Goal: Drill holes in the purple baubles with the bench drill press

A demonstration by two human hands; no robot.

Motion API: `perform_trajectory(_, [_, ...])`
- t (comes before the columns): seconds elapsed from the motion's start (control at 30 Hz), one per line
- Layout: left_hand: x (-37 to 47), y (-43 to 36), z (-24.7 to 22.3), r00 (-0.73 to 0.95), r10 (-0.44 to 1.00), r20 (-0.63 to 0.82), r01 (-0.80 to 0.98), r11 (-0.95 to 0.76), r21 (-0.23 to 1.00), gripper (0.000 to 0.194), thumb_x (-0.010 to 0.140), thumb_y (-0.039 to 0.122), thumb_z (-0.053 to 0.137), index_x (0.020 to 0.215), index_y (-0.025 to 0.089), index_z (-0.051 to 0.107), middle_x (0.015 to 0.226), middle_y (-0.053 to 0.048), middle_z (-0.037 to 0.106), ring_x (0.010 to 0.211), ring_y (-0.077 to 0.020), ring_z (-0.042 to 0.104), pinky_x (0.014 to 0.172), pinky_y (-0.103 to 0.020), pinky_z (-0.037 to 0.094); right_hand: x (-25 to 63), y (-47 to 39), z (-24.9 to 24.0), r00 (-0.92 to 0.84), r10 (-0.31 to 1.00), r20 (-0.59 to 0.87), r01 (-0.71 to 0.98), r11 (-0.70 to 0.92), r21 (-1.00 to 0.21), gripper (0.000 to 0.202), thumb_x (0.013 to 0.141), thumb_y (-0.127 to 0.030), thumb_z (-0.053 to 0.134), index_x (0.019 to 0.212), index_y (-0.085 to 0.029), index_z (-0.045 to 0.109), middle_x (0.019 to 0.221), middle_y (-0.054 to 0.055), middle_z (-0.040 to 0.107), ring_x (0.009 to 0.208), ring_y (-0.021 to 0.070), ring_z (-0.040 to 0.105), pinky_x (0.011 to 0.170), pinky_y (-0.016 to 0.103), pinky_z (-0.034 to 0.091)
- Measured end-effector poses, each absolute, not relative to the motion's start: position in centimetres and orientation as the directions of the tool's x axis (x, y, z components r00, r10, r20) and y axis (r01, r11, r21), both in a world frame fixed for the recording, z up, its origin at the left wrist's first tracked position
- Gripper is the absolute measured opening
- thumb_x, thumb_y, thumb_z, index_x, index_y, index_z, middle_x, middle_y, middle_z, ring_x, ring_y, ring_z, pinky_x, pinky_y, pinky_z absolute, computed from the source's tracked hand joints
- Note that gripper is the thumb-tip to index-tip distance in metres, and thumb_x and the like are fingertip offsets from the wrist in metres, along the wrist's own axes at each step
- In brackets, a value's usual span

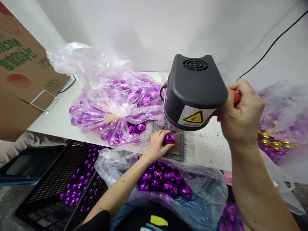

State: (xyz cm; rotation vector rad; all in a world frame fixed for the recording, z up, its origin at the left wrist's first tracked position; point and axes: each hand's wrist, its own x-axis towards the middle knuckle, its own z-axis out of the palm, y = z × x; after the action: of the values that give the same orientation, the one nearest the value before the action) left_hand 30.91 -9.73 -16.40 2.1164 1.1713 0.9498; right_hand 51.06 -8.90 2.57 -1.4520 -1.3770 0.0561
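Observation:
My left hand pinches a shiny purple faceted ball between thumb and fingers, beneath the black press machine. The ball sits over a brown square pad on the machine's grey base. My right hand is wrapped round the red-ended lever handle at the machine's right side. The machine's head hides the part just above the ball. In front of me, an open clear plastic bag on my lap holds many purple faceted balls.
A tied clear bag of purple balls lies on the white table to the left. Beyond it stands a cardboard box. Lower left is a black crate with small purple balls. Gold and purple balls lie in plastic at right.

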Motion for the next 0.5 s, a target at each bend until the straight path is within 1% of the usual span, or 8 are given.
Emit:
perform_trajectory(0.07, [31.3,-9.7,-16.6,0.343,0.88,0.328,0.469,-0.463,0.752,0.047,0.081,0.029,0.08,0.121,0.021,0.058,0.121,-0.009,0.066,0.117,-0.028,0.059,0.105,-0.044,0.044,51.1,-8.9,2.6,0.332,0.735,0.591,0.675,0.253,-0.693,0.044,0.091,-0.06,0.051,0.08,-0.017,0.051,0.06,-0.005,0.045,0.055,0.005,0.04,0.056,0.022,0.033])
perform_trajectory(0.13, [31.6,-9.6,-16.9,0.329,0.888,0.321,0.442,-0.445,0.779,0.048,0.081,0.029,0.079,0.122,0.021,0.056,0.123,-0.009,0.066,0.119,-0.028,0.058,0.11,-0.046,0.04,51.1,-8.9,2.6,0.335,0.731,0.594,0.674,0.255,-0.694,0.045,0.091,-0.06,0.052,0.079,-0.017,0.052,0.059,-0.005,0.045,0.055,0.0047,0.04,0.056,0.022,0.033])
perform_trajectory(0.27, [31.5,-9.6,-16.9,0.395,0.881,0.259,0.436,-0.428,0.791,0.05,0.087,0.033,0.073,0.13,0.021,0.052,0.13,-0.01,0.063,0.129,-0.0289,0.052,0.121,-0.052,0.026,50.9,-8.9,2.6,0.332,0.714,0.616,0.682,0.27,-0.68,0.045,0.091,-0.06,0.052,0.079,-0.016,0.053,0.057,-0.006,0.043,0.053,0.0047,0.044,0.056,0.022,0.035])
perform_trajectory(0.37, [31.3,-9.6,-16.7,0.441,0.869,0.222,0.445,-0.427,0.787,0.051,0.09,0.036,0.069,0.136,0.022,0.049,0.133,-0.01,0.062,0.133,-0.029,0.049,0.125,-0.053,0.018,50.8,-9.1,2.6,0.336,0.704,0.626,0.693,0.265,-0.671,0.044,0.091,-0.059,0.053,0.081,-0.016,0.054,0.057,-0.006,0.043,0.052,0.0044,0.044,0.055,0.021,0.036])
perform_trajectory(0.43, [31.2,-9.6,-16.6,0.449,0.866,0.218,0.441,-0.427,0.789,0.052,0.092,0.037,0.067,0.138,0.021,0.048,0.133,-0.01,0.062,0.133,-0.0291,0.049,0.125,-0.054,0.017,50.7,-9.4,2.3,0.335,0.663,0.669,0.727,0.269,-0.631,0.043,0.093,-0.056,0.053,0.082,-0.015,0.057,0.059,-0.006,0.045,0.053,0.0035,0.043,0.055,0.02,0.034])
perform_trajectory(0.5, [31.2,-9.6,-16.6,0.449,0.866,0.22,0.432,-0.426,0.795,0.052,0.093,0.038,0.066,0.138,0.021,0.048,0.133,-0.01,0.062,0.132,-0.0288,0.05,0.125,-0.054,0.017,50.6,-10.1,1.6,0.312,0.577,0.755,0.788,0.287,-0.545,0.037,0.094,-0.049,0.054,0.085,-0.014,0.06,0.065,-0.004,0.05,0.056,0.0024,0.043,0.056,0.019,0.034])
